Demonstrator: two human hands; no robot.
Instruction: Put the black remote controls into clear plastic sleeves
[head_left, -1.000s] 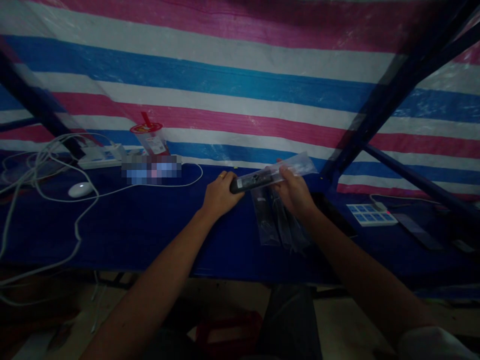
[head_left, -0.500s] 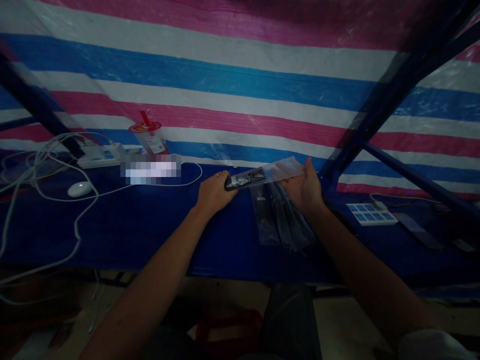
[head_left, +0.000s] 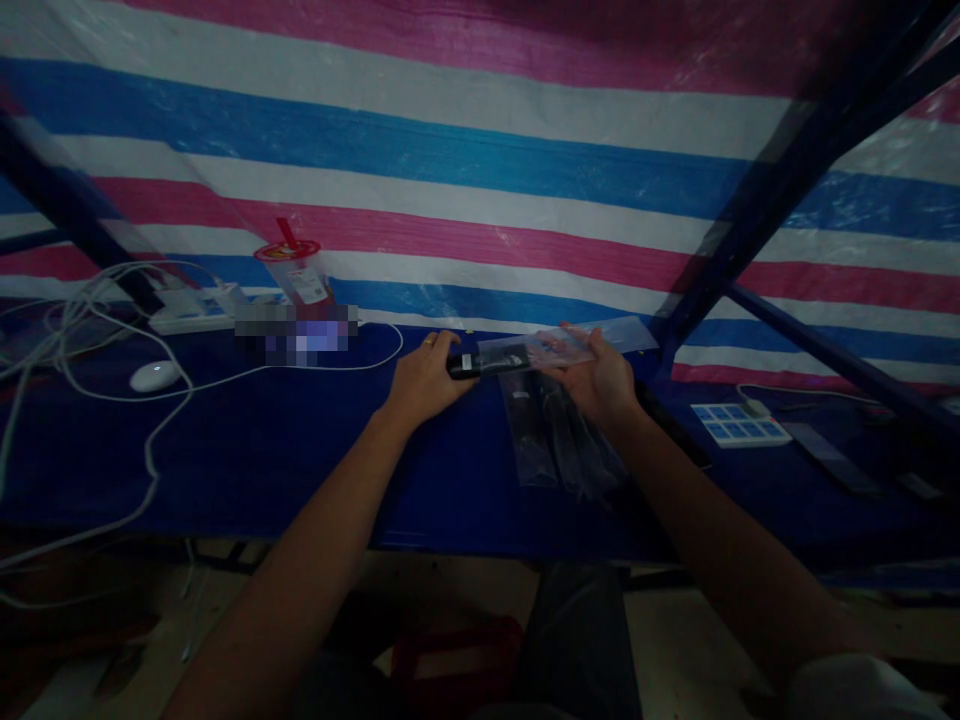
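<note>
My left hand (head_left: 425, 378) is closed around the near end of a slim black device (head_left: 466, 366), shaped like a remote control, with a small white label. The device's other part lies inside a clear plastic bag (head_left: 630, 336). My right hand (head_left: 604, 380) grips that bag from the right, thumb on top and fingers beneath. Under my right hand, several more dark items in clear plastic bags (head_left: 534, 435) lie on the blue table; their kind is too dim to tell.
A cup with a red lid (head_left: 304, 275) stands at the back left, beside a power strip (head_left: 191, 315). White cables (head_left: 154, 440) tangle over the left side, near a white rounded gadget (head_left: 155, 375). A white and blue panel (head_left: 741, 425) and a flat dark phone-like slab (head_left: 831, 458) lie right.
The clear bag has moved right relative to the black device, so the labelled end now shows bare. My right hand has shifted slightly left and its fingers have closed on the bag.
</note>
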